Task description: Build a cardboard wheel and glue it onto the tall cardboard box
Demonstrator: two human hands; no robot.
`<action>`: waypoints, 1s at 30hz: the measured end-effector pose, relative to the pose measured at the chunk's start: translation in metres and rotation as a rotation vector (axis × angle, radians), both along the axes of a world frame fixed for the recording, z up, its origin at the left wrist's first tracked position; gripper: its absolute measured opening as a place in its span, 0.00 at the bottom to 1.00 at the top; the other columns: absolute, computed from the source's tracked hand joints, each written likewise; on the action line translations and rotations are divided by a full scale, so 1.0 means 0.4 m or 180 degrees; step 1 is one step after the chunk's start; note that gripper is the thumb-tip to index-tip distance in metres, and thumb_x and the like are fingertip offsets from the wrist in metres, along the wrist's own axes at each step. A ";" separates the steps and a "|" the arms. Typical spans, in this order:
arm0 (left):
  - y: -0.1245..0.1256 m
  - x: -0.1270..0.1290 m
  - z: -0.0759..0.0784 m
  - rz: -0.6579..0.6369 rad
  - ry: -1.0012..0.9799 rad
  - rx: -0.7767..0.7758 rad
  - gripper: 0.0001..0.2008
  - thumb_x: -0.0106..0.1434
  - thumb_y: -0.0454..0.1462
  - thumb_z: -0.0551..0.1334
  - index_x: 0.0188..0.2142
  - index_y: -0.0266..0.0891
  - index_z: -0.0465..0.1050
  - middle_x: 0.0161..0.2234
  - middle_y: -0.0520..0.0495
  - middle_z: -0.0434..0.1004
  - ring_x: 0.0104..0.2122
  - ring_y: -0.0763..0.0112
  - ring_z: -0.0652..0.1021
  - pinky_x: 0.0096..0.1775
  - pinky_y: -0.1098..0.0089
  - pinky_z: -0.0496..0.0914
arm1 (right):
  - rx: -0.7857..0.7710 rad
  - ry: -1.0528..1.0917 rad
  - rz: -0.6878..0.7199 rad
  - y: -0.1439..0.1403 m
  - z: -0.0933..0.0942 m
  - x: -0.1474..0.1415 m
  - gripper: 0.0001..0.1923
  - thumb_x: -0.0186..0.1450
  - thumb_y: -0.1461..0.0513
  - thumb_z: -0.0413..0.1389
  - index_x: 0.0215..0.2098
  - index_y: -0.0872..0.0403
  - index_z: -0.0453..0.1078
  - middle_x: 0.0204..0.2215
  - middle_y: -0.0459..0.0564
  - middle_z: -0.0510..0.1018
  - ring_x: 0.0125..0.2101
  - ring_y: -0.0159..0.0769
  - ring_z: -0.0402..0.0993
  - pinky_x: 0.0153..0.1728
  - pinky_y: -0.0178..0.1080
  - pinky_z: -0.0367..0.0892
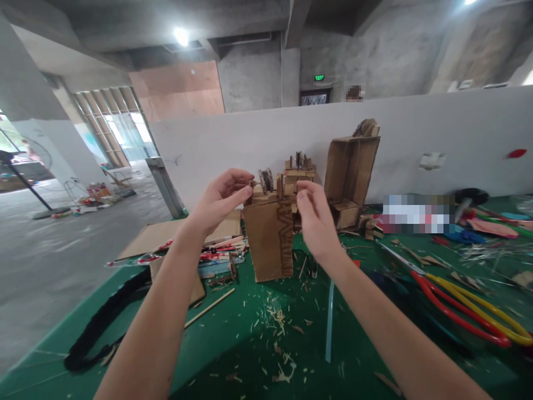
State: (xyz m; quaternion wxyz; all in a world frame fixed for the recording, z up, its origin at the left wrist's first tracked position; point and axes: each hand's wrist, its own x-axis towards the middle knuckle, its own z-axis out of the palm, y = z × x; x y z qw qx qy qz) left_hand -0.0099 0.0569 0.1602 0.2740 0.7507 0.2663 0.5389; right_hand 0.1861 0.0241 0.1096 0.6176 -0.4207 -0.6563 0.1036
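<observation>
From where I stand, the upright cardboard box (266, 241) is at the middle of the desk (233, 333), with a round spool (265, 181) on top. The left hand (220, 197) curls narrowly, thumb and fingers around the left support (250, 194). The right hand (314, 216) is bent with its fingertips close together, just right of the right support (280, 186); I can't tell whether it holds anything. I'd judge this to be fitting or adjusting around the spool, work that calls for a light, level touch at both supports.

Behind, a smaller cardboard model (298, 172) and a taller cardboard box (353, 172) leave little room toward the white panel (233, 139). Most room lies on the near side, among scattered shavings (278, 318). Scissors (462, 303) lie far enough right; the desk's edge runs along the left.
</observation>
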 end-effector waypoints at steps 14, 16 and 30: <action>0.010 -0.013 -0.005 -0.0164 -0.0096 0.0093 0.10 0.57 0.36 0.66 0.39 0.41 0.72 0.33 0.51 0.74 0.34 0.74 0.74 0.37 0.72 0.69 | 0.0227 -0.0046 0.0993 0.046 0.103 0.017 0.10 0.64 0.63 0.54 0.44 0.53 0.70 0.41 0.50 0.78 0.44 0.36 0.74 0.48 0.42 0.68; 0.011 -0.015 -0.006 -0.0171 -0.0081 0.0115 0.09 0.57 0.36 0.66 0.39 0.42 0.72 0.33 0.50 0.75 0.35 0.74 0.75 0.37 0.72 0.69 | 0.0284 -0.0124 0.1012 0.041 0.106 0.019 0.10 0.63 0.63 0.55 0.43 0.53 0.70 0.40 0.49 0.78 0.43 0.36 0.74 0.47 0.41 0.69; 0.010 -0.006 -0.009 -0.0117 -0.0110 0.0168 0.10 0.56 0.35 0.66 0.39 0.40 0.72 0.30 0.52 0.73 0.32 0.76 0.74 0.35 0.74 0.69 | 0.0507 -0.0358 0.1095 0.043 0.102 0.033 0.09 0.62 0.63 0.55 0.42 0.52 0.68 0.39 0.48 0.76 0.41 0.35 0.72 0.45 0.41 0.69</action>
